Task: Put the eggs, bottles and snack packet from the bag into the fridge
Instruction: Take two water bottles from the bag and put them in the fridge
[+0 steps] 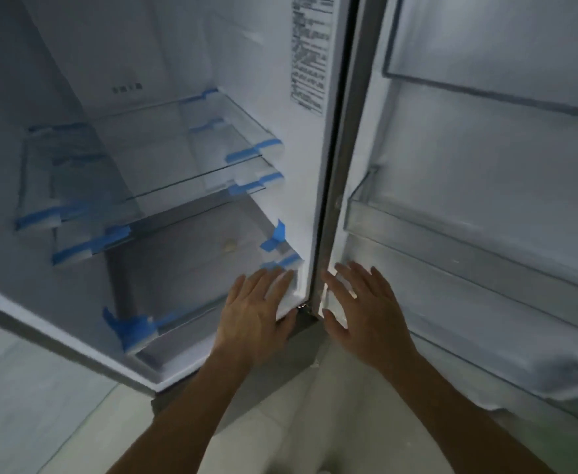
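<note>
I have the fridge (184,63) standing wide open with bare glass shelves (178,159) and empty door racks (451,234); no bag, eggs, bottles or snack packet appear anywhere in view, so I judge nothing is loaded yet. My left hand (253,313) and right hand (366,313) both hang flat, fingers spread, holding nothing, near the hinge edge. To do this well I would leave the door (486,131) fully swung, turn to find the bag, and bring the eggs first
</note>
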Demonstrator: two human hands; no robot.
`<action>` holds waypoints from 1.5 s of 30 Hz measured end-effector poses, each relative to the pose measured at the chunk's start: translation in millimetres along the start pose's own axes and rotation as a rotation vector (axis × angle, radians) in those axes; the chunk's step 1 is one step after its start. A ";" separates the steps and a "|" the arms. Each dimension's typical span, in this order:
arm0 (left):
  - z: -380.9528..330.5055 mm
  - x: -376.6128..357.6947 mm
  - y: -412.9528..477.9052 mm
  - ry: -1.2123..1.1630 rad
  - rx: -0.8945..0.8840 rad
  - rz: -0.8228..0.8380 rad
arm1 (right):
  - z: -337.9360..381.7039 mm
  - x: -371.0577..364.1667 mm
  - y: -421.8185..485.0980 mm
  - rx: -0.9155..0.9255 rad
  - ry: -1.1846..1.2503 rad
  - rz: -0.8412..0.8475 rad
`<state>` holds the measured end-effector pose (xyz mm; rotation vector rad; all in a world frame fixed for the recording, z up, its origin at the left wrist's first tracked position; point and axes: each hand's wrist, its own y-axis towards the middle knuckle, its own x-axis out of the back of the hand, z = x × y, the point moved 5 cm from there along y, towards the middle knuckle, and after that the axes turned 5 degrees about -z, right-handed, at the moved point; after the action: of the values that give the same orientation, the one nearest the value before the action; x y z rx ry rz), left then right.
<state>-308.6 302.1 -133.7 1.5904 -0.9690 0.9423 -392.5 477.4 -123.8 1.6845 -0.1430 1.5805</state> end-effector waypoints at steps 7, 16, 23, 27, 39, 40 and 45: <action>-82.4 -16.6 29.3 -0.227 -0.304 0.006 | -40.7 58.0 -75.0 -0.305 -0.206 -0.005; -213.0 -10.5 -14.2 -0.545 -0.775 0.070 | -15.6 156.2 -213.7 -0.813 -0.499 -0.029; -316.9 19.8 -117.5 -0.657 -1.169 0.221 | 84.2 226.9 -357.9 -1.303 -0.683 0.007; -371.7 49.5 -197.9 -0.698 -1.419 0.321 | 161.1 267.1 -427.6 -1.557 -0.793 -0.028; -385.3 168.7 -481.8 -0.907 -2.017 0.460 | 468.4 303.5 -544.2 -2.158 -1.109 -0.159; -377.3 178.7 -502.8 -0.911 -2.057 0.465 | 492.7 301.9 -546.9 -2.199 -1.120 -0.174; -326.5 219.6 -590.6 -0.916 -2.153 0.523 | 604.6 285.5 -553.9 -2.354 -1.140 -0.228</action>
<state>281.4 692.3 -76.9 -0.2984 -1.8893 -0.7845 464.6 604.1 -66.8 0.1969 -1.4860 -0.4504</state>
